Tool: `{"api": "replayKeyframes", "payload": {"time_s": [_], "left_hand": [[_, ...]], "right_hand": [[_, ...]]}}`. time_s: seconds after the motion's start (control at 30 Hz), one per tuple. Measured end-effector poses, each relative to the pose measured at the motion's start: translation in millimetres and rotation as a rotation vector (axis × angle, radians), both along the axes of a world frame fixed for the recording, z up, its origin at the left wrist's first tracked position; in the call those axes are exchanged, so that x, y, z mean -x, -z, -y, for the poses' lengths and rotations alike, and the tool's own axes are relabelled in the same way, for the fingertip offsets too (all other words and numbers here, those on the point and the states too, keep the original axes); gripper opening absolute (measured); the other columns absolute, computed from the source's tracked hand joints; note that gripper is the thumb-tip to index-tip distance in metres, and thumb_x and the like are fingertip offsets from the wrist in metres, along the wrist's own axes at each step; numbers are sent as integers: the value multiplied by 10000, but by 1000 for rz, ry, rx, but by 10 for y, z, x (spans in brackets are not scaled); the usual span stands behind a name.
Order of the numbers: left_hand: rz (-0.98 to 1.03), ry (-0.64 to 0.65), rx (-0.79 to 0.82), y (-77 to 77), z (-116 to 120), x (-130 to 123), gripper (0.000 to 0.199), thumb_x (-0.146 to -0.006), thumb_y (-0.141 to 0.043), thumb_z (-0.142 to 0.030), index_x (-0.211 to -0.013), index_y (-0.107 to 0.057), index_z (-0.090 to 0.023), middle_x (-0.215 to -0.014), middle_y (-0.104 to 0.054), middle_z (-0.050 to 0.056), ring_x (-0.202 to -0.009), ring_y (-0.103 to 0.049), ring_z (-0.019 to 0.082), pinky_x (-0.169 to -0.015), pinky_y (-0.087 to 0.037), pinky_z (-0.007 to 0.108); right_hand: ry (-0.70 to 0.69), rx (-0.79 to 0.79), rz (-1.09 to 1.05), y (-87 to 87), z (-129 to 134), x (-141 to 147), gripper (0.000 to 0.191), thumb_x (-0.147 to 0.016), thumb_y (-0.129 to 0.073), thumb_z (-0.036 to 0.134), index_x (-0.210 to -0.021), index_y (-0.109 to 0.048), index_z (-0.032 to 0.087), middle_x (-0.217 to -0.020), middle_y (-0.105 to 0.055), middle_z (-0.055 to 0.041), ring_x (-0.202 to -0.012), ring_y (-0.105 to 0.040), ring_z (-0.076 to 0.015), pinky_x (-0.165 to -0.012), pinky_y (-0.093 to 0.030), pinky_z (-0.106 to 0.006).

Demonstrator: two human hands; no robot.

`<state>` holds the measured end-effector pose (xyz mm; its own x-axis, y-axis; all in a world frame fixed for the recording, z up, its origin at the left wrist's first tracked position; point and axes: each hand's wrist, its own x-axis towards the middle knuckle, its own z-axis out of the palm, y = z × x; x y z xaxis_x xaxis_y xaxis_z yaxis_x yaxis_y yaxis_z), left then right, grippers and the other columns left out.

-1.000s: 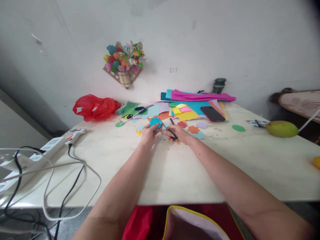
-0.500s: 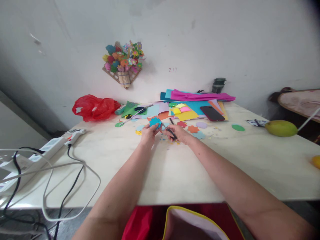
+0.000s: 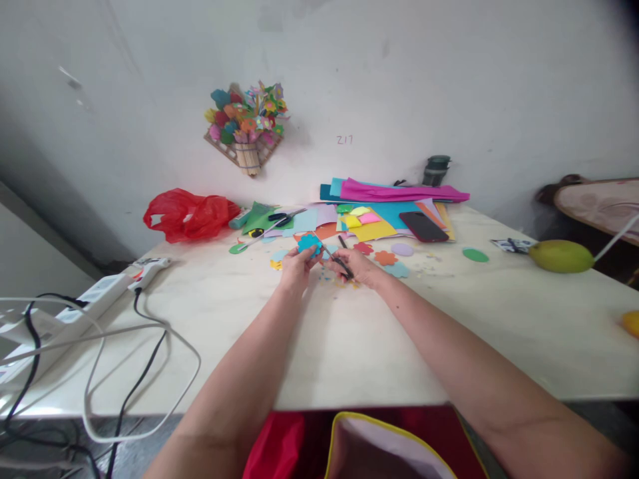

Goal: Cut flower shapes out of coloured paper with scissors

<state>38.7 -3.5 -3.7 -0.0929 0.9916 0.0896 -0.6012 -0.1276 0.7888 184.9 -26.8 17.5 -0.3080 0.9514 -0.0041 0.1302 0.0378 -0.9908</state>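
Note:
Between the fingers of my left hand (image 3: 296,267) is a blue flower-shaped paper cutout (image 3: 309,245) with a scalloped edge. My right hand (image 3: 358,265) grips dark-handled scissors (image 3: 343,268), their blades pointing at the cutout's right edge. Whether the blades touch the paper is too small to tell. Tiny paper scraps (image 3: 349,285) lie on the table under the hands. Just to the right rest a red flower cutout (image 3: 363,248), an orange flower cutout (image 3: 385,257), a light blue cutout (image 3: 398,269) and a lilac oval (image 3: 402,249).
Behind the hands are coloured sheets (image 3: 374,231), a phone (image 3: 424,227) and a second pair of scissors (image 3: 285,217). A red plastic bag (image 3: 190,216) sits at back left. A power strip (image 3: 100,293) with loose cables lies left. A green-yellow fruit (image 3: 562,256) is at right.
Both hands stay almost in the same place. The blue cutout has turned very slightly in my left fingers; the scissors have barely shifted.

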Motion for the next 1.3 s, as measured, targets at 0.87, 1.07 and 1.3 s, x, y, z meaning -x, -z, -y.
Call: {"api": "replayKeyframes", "payload": {"time_s": [0.87, 1.07, 1.3], "left_hand": [[-109, 70, -6, 23, 3, 73, 247, -595, -754, -207, -795, -657, -101, -792, -698, 77, -760, -684, 210, -777, -532, 331], [-142, 118, 4, -6, 29, 70, 293, -553, -787, -235, -777, -664, -91, -746, -697, 75, -694, -679, 196, -727, -549, 321], [-237, 113, 12, 39, 15, 79, 309, -587, -777, -280, -796, -643, -96, -725, -690, 79, -657, -671, 176, -660, -546, 280]], "right_hand": [[76, -71, 107, 22, -123, -241, 301, -596, -748, 294, -790, -568, 152, -520, -557, 40, -372, -446, -47, -331, -304, -148], [67, -130, 96, 151, -265, -284, 407, -580, -749, 365, -895, -601, 154, -624, -603, 13, -441, -485, -77, -422, -392, -199], [384, -462, 956, 113, -324, -403, 370, -640, -662, 536, -823, -710, 219, -818, -690, -68, -830, -624, -240, -664, -442, -292]]}}
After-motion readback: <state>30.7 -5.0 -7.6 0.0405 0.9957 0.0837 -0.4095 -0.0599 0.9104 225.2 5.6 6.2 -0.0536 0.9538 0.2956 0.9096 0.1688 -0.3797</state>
